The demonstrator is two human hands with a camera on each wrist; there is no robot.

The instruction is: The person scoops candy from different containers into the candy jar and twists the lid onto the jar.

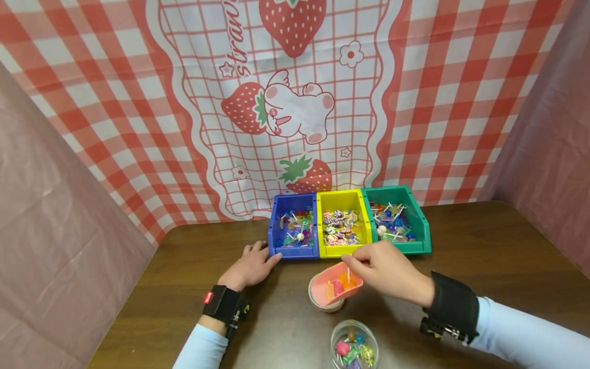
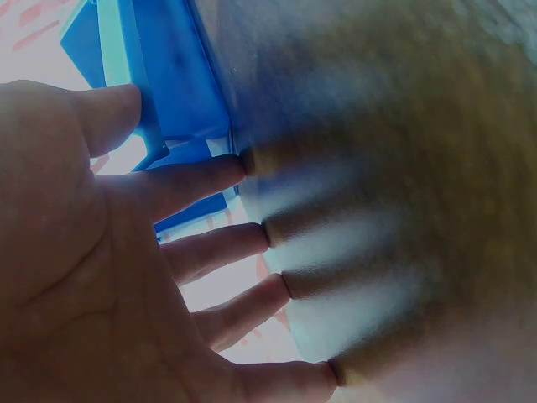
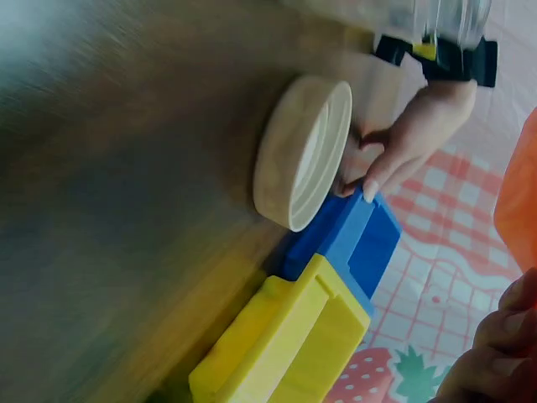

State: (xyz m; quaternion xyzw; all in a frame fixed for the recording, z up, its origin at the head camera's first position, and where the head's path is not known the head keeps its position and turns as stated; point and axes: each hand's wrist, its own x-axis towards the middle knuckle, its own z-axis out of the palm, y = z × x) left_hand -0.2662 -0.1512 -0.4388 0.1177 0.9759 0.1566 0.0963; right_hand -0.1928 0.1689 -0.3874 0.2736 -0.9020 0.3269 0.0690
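My right hand (image 1: 387, 269) grips a pink-orange scoop (image 1: 318, 289), which holds several orange and pink candies (image 1: 338, 287). Under the scoop, partly hidden by it, sits a round cream lid (image 3: 277, 159) on the table. In the right wrist view the scoop (image 3: 516, 197) shows at the right edge beside the curled fingers. My left hand (image 1: 251, 269) rests at the near left corner of the blue bin (image 1: 297, 252). Its thumb touches the bin's rim in the left wrist view, and its straight, spread fingertips (image 2: 252, 235) meet the tabletop.
A yellow bin (image 1: 345, 251) and a green bin (image 1: 421, 238) continue the row beside the blue one, all holding small candies and lollipops. A clear jar (image 1: 335, 353) with colourful candies stands at the near edge of view. Behind hangs a checked strawberry cloth (image 1: 438, 102).
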